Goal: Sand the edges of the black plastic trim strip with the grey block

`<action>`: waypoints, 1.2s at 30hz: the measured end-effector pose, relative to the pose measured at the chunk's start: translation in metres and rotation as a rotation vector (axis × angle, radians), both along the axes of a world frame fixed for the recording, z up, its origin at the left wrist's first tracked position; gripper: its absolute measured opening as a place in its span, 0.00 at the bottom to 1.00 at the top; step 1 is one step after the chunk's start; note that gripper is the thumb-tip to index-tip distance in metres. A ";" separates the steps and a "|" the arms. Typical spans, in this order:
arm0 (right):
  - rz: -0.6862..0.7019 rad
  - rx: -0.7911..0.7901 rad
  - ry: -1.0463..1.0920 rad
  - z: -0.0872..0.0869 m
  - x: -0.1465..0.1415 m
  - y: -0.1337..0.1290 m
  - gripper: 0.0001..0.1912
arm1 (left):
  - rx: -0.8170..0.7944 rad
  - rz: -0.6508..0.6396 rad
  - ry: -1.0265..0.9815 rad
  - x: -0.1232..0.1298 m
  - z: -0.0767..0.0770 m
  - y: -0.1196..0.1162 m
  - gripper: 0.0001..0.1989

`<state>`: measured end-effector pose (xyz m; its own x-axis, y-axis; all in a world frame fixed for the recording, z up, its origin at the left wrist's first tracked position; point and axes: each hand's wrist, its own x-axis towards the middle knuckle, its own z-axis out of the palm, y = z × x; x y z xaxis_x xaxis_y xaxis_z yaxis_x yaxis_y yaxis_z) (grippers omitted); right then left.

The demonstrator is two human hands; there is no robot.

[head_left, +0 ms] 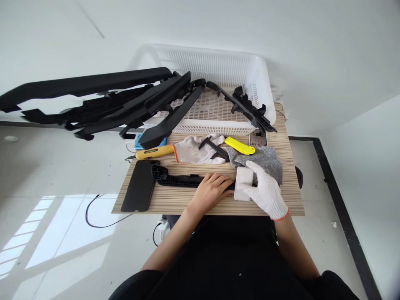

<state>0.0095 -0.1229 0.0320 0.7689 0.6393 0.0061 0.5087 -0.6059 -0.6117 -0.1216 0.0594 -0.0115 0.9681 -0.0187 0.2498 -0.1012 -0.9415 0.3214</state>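
Note:
A long black plastic part (181, 180) lies across the front of the striped table (178, 204). My bare left hand (213, 189) rests on its right portion, fingers wrapped over it. My right hand (264, 189), in a white glove with an orange cuff, grips a small white block (243, 183) that covers the part's right end. Behind my right hand lies a grey cloth (268, 160), with a yellow cutter (239, 146) at its upper left edge. A black caliper (215, 149) rests on an empty white glove (195, 151).
A white basket (215, 126) stands at the back, with long black parts (125, 104) jutting out left and more black parts (246, 106) on its right. A yellow-handled tool (154, 152) and a black tablet-like slab (138, 186) lie at the left.

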 end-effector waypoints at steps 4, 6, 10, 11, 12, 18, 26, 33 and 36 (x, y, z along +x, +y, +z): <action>-0.308 0.213 0.136 0.013 0.007 0.001 0.29 | 0.007 0.016 -0.028 0.001 -0.001 -0.001 0.19; -0.130 0.166 0.297 0.019 0.013 0.003 0.25 | 0.018 0.009 -0.032 0.001 -0.001 0.000 0.19; -0.174 0.084 0.280 0.023 0.025 0.006 0.20 | 0.009 0.015 -0.005 0.000 -0.001 0.001 0.18; -0.273 0.125 0.245 0.024 0.028 0.006 0.21 | -0.001 0.016 0.001 0.000 0.000 0.001 0.18; -0.292 0.151 0.265 0.024 0.030 0.006 0.22 | -0.007 0.012 0.004 0.000 0.000 0.001 0.18; -0.284 0.079 0.264 0.026 0.031 0.002 0.21 | -0.001 0.020 -0.068 0.002 -0.001 0.001 0.18; -0.457 -0.060 0.165 0.039 0.033 -0.006 0.19 | -0.025 0.036 -0.095 0.005 -0.002 0.002 0.18; -0.103 -0.111 0.396 0.040 0.033 -0.016 0.17 | -0.038 0.053 -0.109 0.006 -0.003 0.002 0.17; -0.699 0.142 0.017 0.044 0.030 -0.026 0.24 | -0.043 0.053 -0.102 0.007 -0.004 0.002 0.18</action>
<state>0.0398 -0.1494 0.0755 0.9993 -0.0096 0.0367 0.0195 -0.7004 -0.7135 -0.1149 0.0611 -0.0160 0.9370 0.0445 0.3466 -0.0861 -0.9319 0.3524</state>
